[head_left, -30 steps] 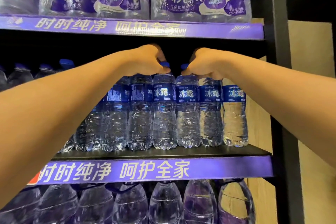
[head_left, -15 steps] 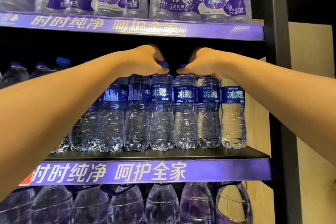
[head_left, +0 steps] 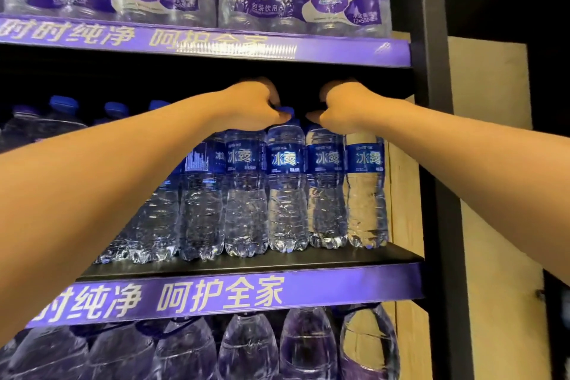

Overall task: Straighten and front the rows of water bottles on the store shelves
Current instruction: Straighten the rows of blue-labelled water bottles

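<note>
Clear plastic water bottles with blue labels point(head_left: 287, 188) stand in a front row on the black middle shelf point(head_left: 308, 259), right end. Left hand point(head_left: 249, 108) and right hand point(head_left: 342, 108) both closed on bottle tops. Step: fronting. Next probably twist the leftmost bottles' labels forward.

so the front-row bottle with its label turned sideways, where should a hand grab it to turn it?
Take the sideways-label bottle at its cap and neck, from above and in front. Neighbours press both its sides, so the body offers no grip. Its top is hidden behind the left hand, which is already there; the right hand grips further right.
</note>
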`<state>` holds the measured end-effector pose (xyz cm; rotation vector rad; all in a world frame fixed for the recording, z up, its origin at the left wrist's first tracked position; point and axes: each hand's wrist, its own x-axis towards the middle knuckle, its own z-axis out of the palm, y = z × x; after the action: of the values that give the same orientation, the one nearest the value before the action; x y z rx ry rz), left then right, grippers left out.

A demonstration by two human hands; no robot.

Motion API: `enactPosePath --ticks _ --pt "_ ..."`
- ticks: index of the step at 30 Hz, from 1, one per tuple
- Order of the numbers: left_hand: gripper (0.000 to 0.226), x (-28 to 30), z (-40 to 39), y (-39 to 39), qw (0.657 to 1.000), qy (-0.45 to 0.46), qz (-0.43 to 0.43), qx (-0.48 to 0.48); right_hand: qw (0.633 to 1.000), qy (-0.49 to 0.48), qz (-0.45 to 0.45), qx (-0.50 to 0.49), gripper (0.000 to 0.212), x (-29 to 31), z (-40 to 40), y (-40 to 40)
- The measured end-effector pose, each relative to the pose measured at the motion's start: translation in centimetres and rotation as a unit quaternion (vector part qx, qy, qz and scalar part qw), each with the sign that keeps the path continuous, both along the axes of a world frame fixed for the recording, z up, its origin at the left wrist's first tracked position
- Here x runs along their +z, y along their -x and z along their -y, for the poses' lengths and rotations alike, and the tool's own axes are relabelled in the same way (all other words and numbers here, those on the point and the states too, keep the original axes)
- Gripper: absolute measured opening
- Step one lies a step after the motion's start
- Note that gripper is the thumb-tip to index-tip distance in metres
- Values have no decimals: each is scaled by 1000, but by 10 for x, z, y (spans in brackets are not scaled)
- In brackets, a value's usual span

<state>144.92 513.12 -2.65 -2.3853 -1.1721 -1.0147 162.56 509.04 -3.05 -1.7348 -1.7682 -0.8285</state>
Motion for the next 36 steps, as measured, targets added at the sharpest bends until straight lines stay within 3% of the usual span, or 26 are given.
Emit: enactPosePath --ticks 4,15,36 --pt "30 0 -6 -1 999 21 26 -4 1000 2 1 4 56 1 -9 0" --pt "32 -2 -13 -6 988 69 133 -35 997 -37 -54 33 44 3 -12 0" --pt "16 4 -6 -5 985 94 100 -104 994 -16 -73 75 39 -2 12 -2"
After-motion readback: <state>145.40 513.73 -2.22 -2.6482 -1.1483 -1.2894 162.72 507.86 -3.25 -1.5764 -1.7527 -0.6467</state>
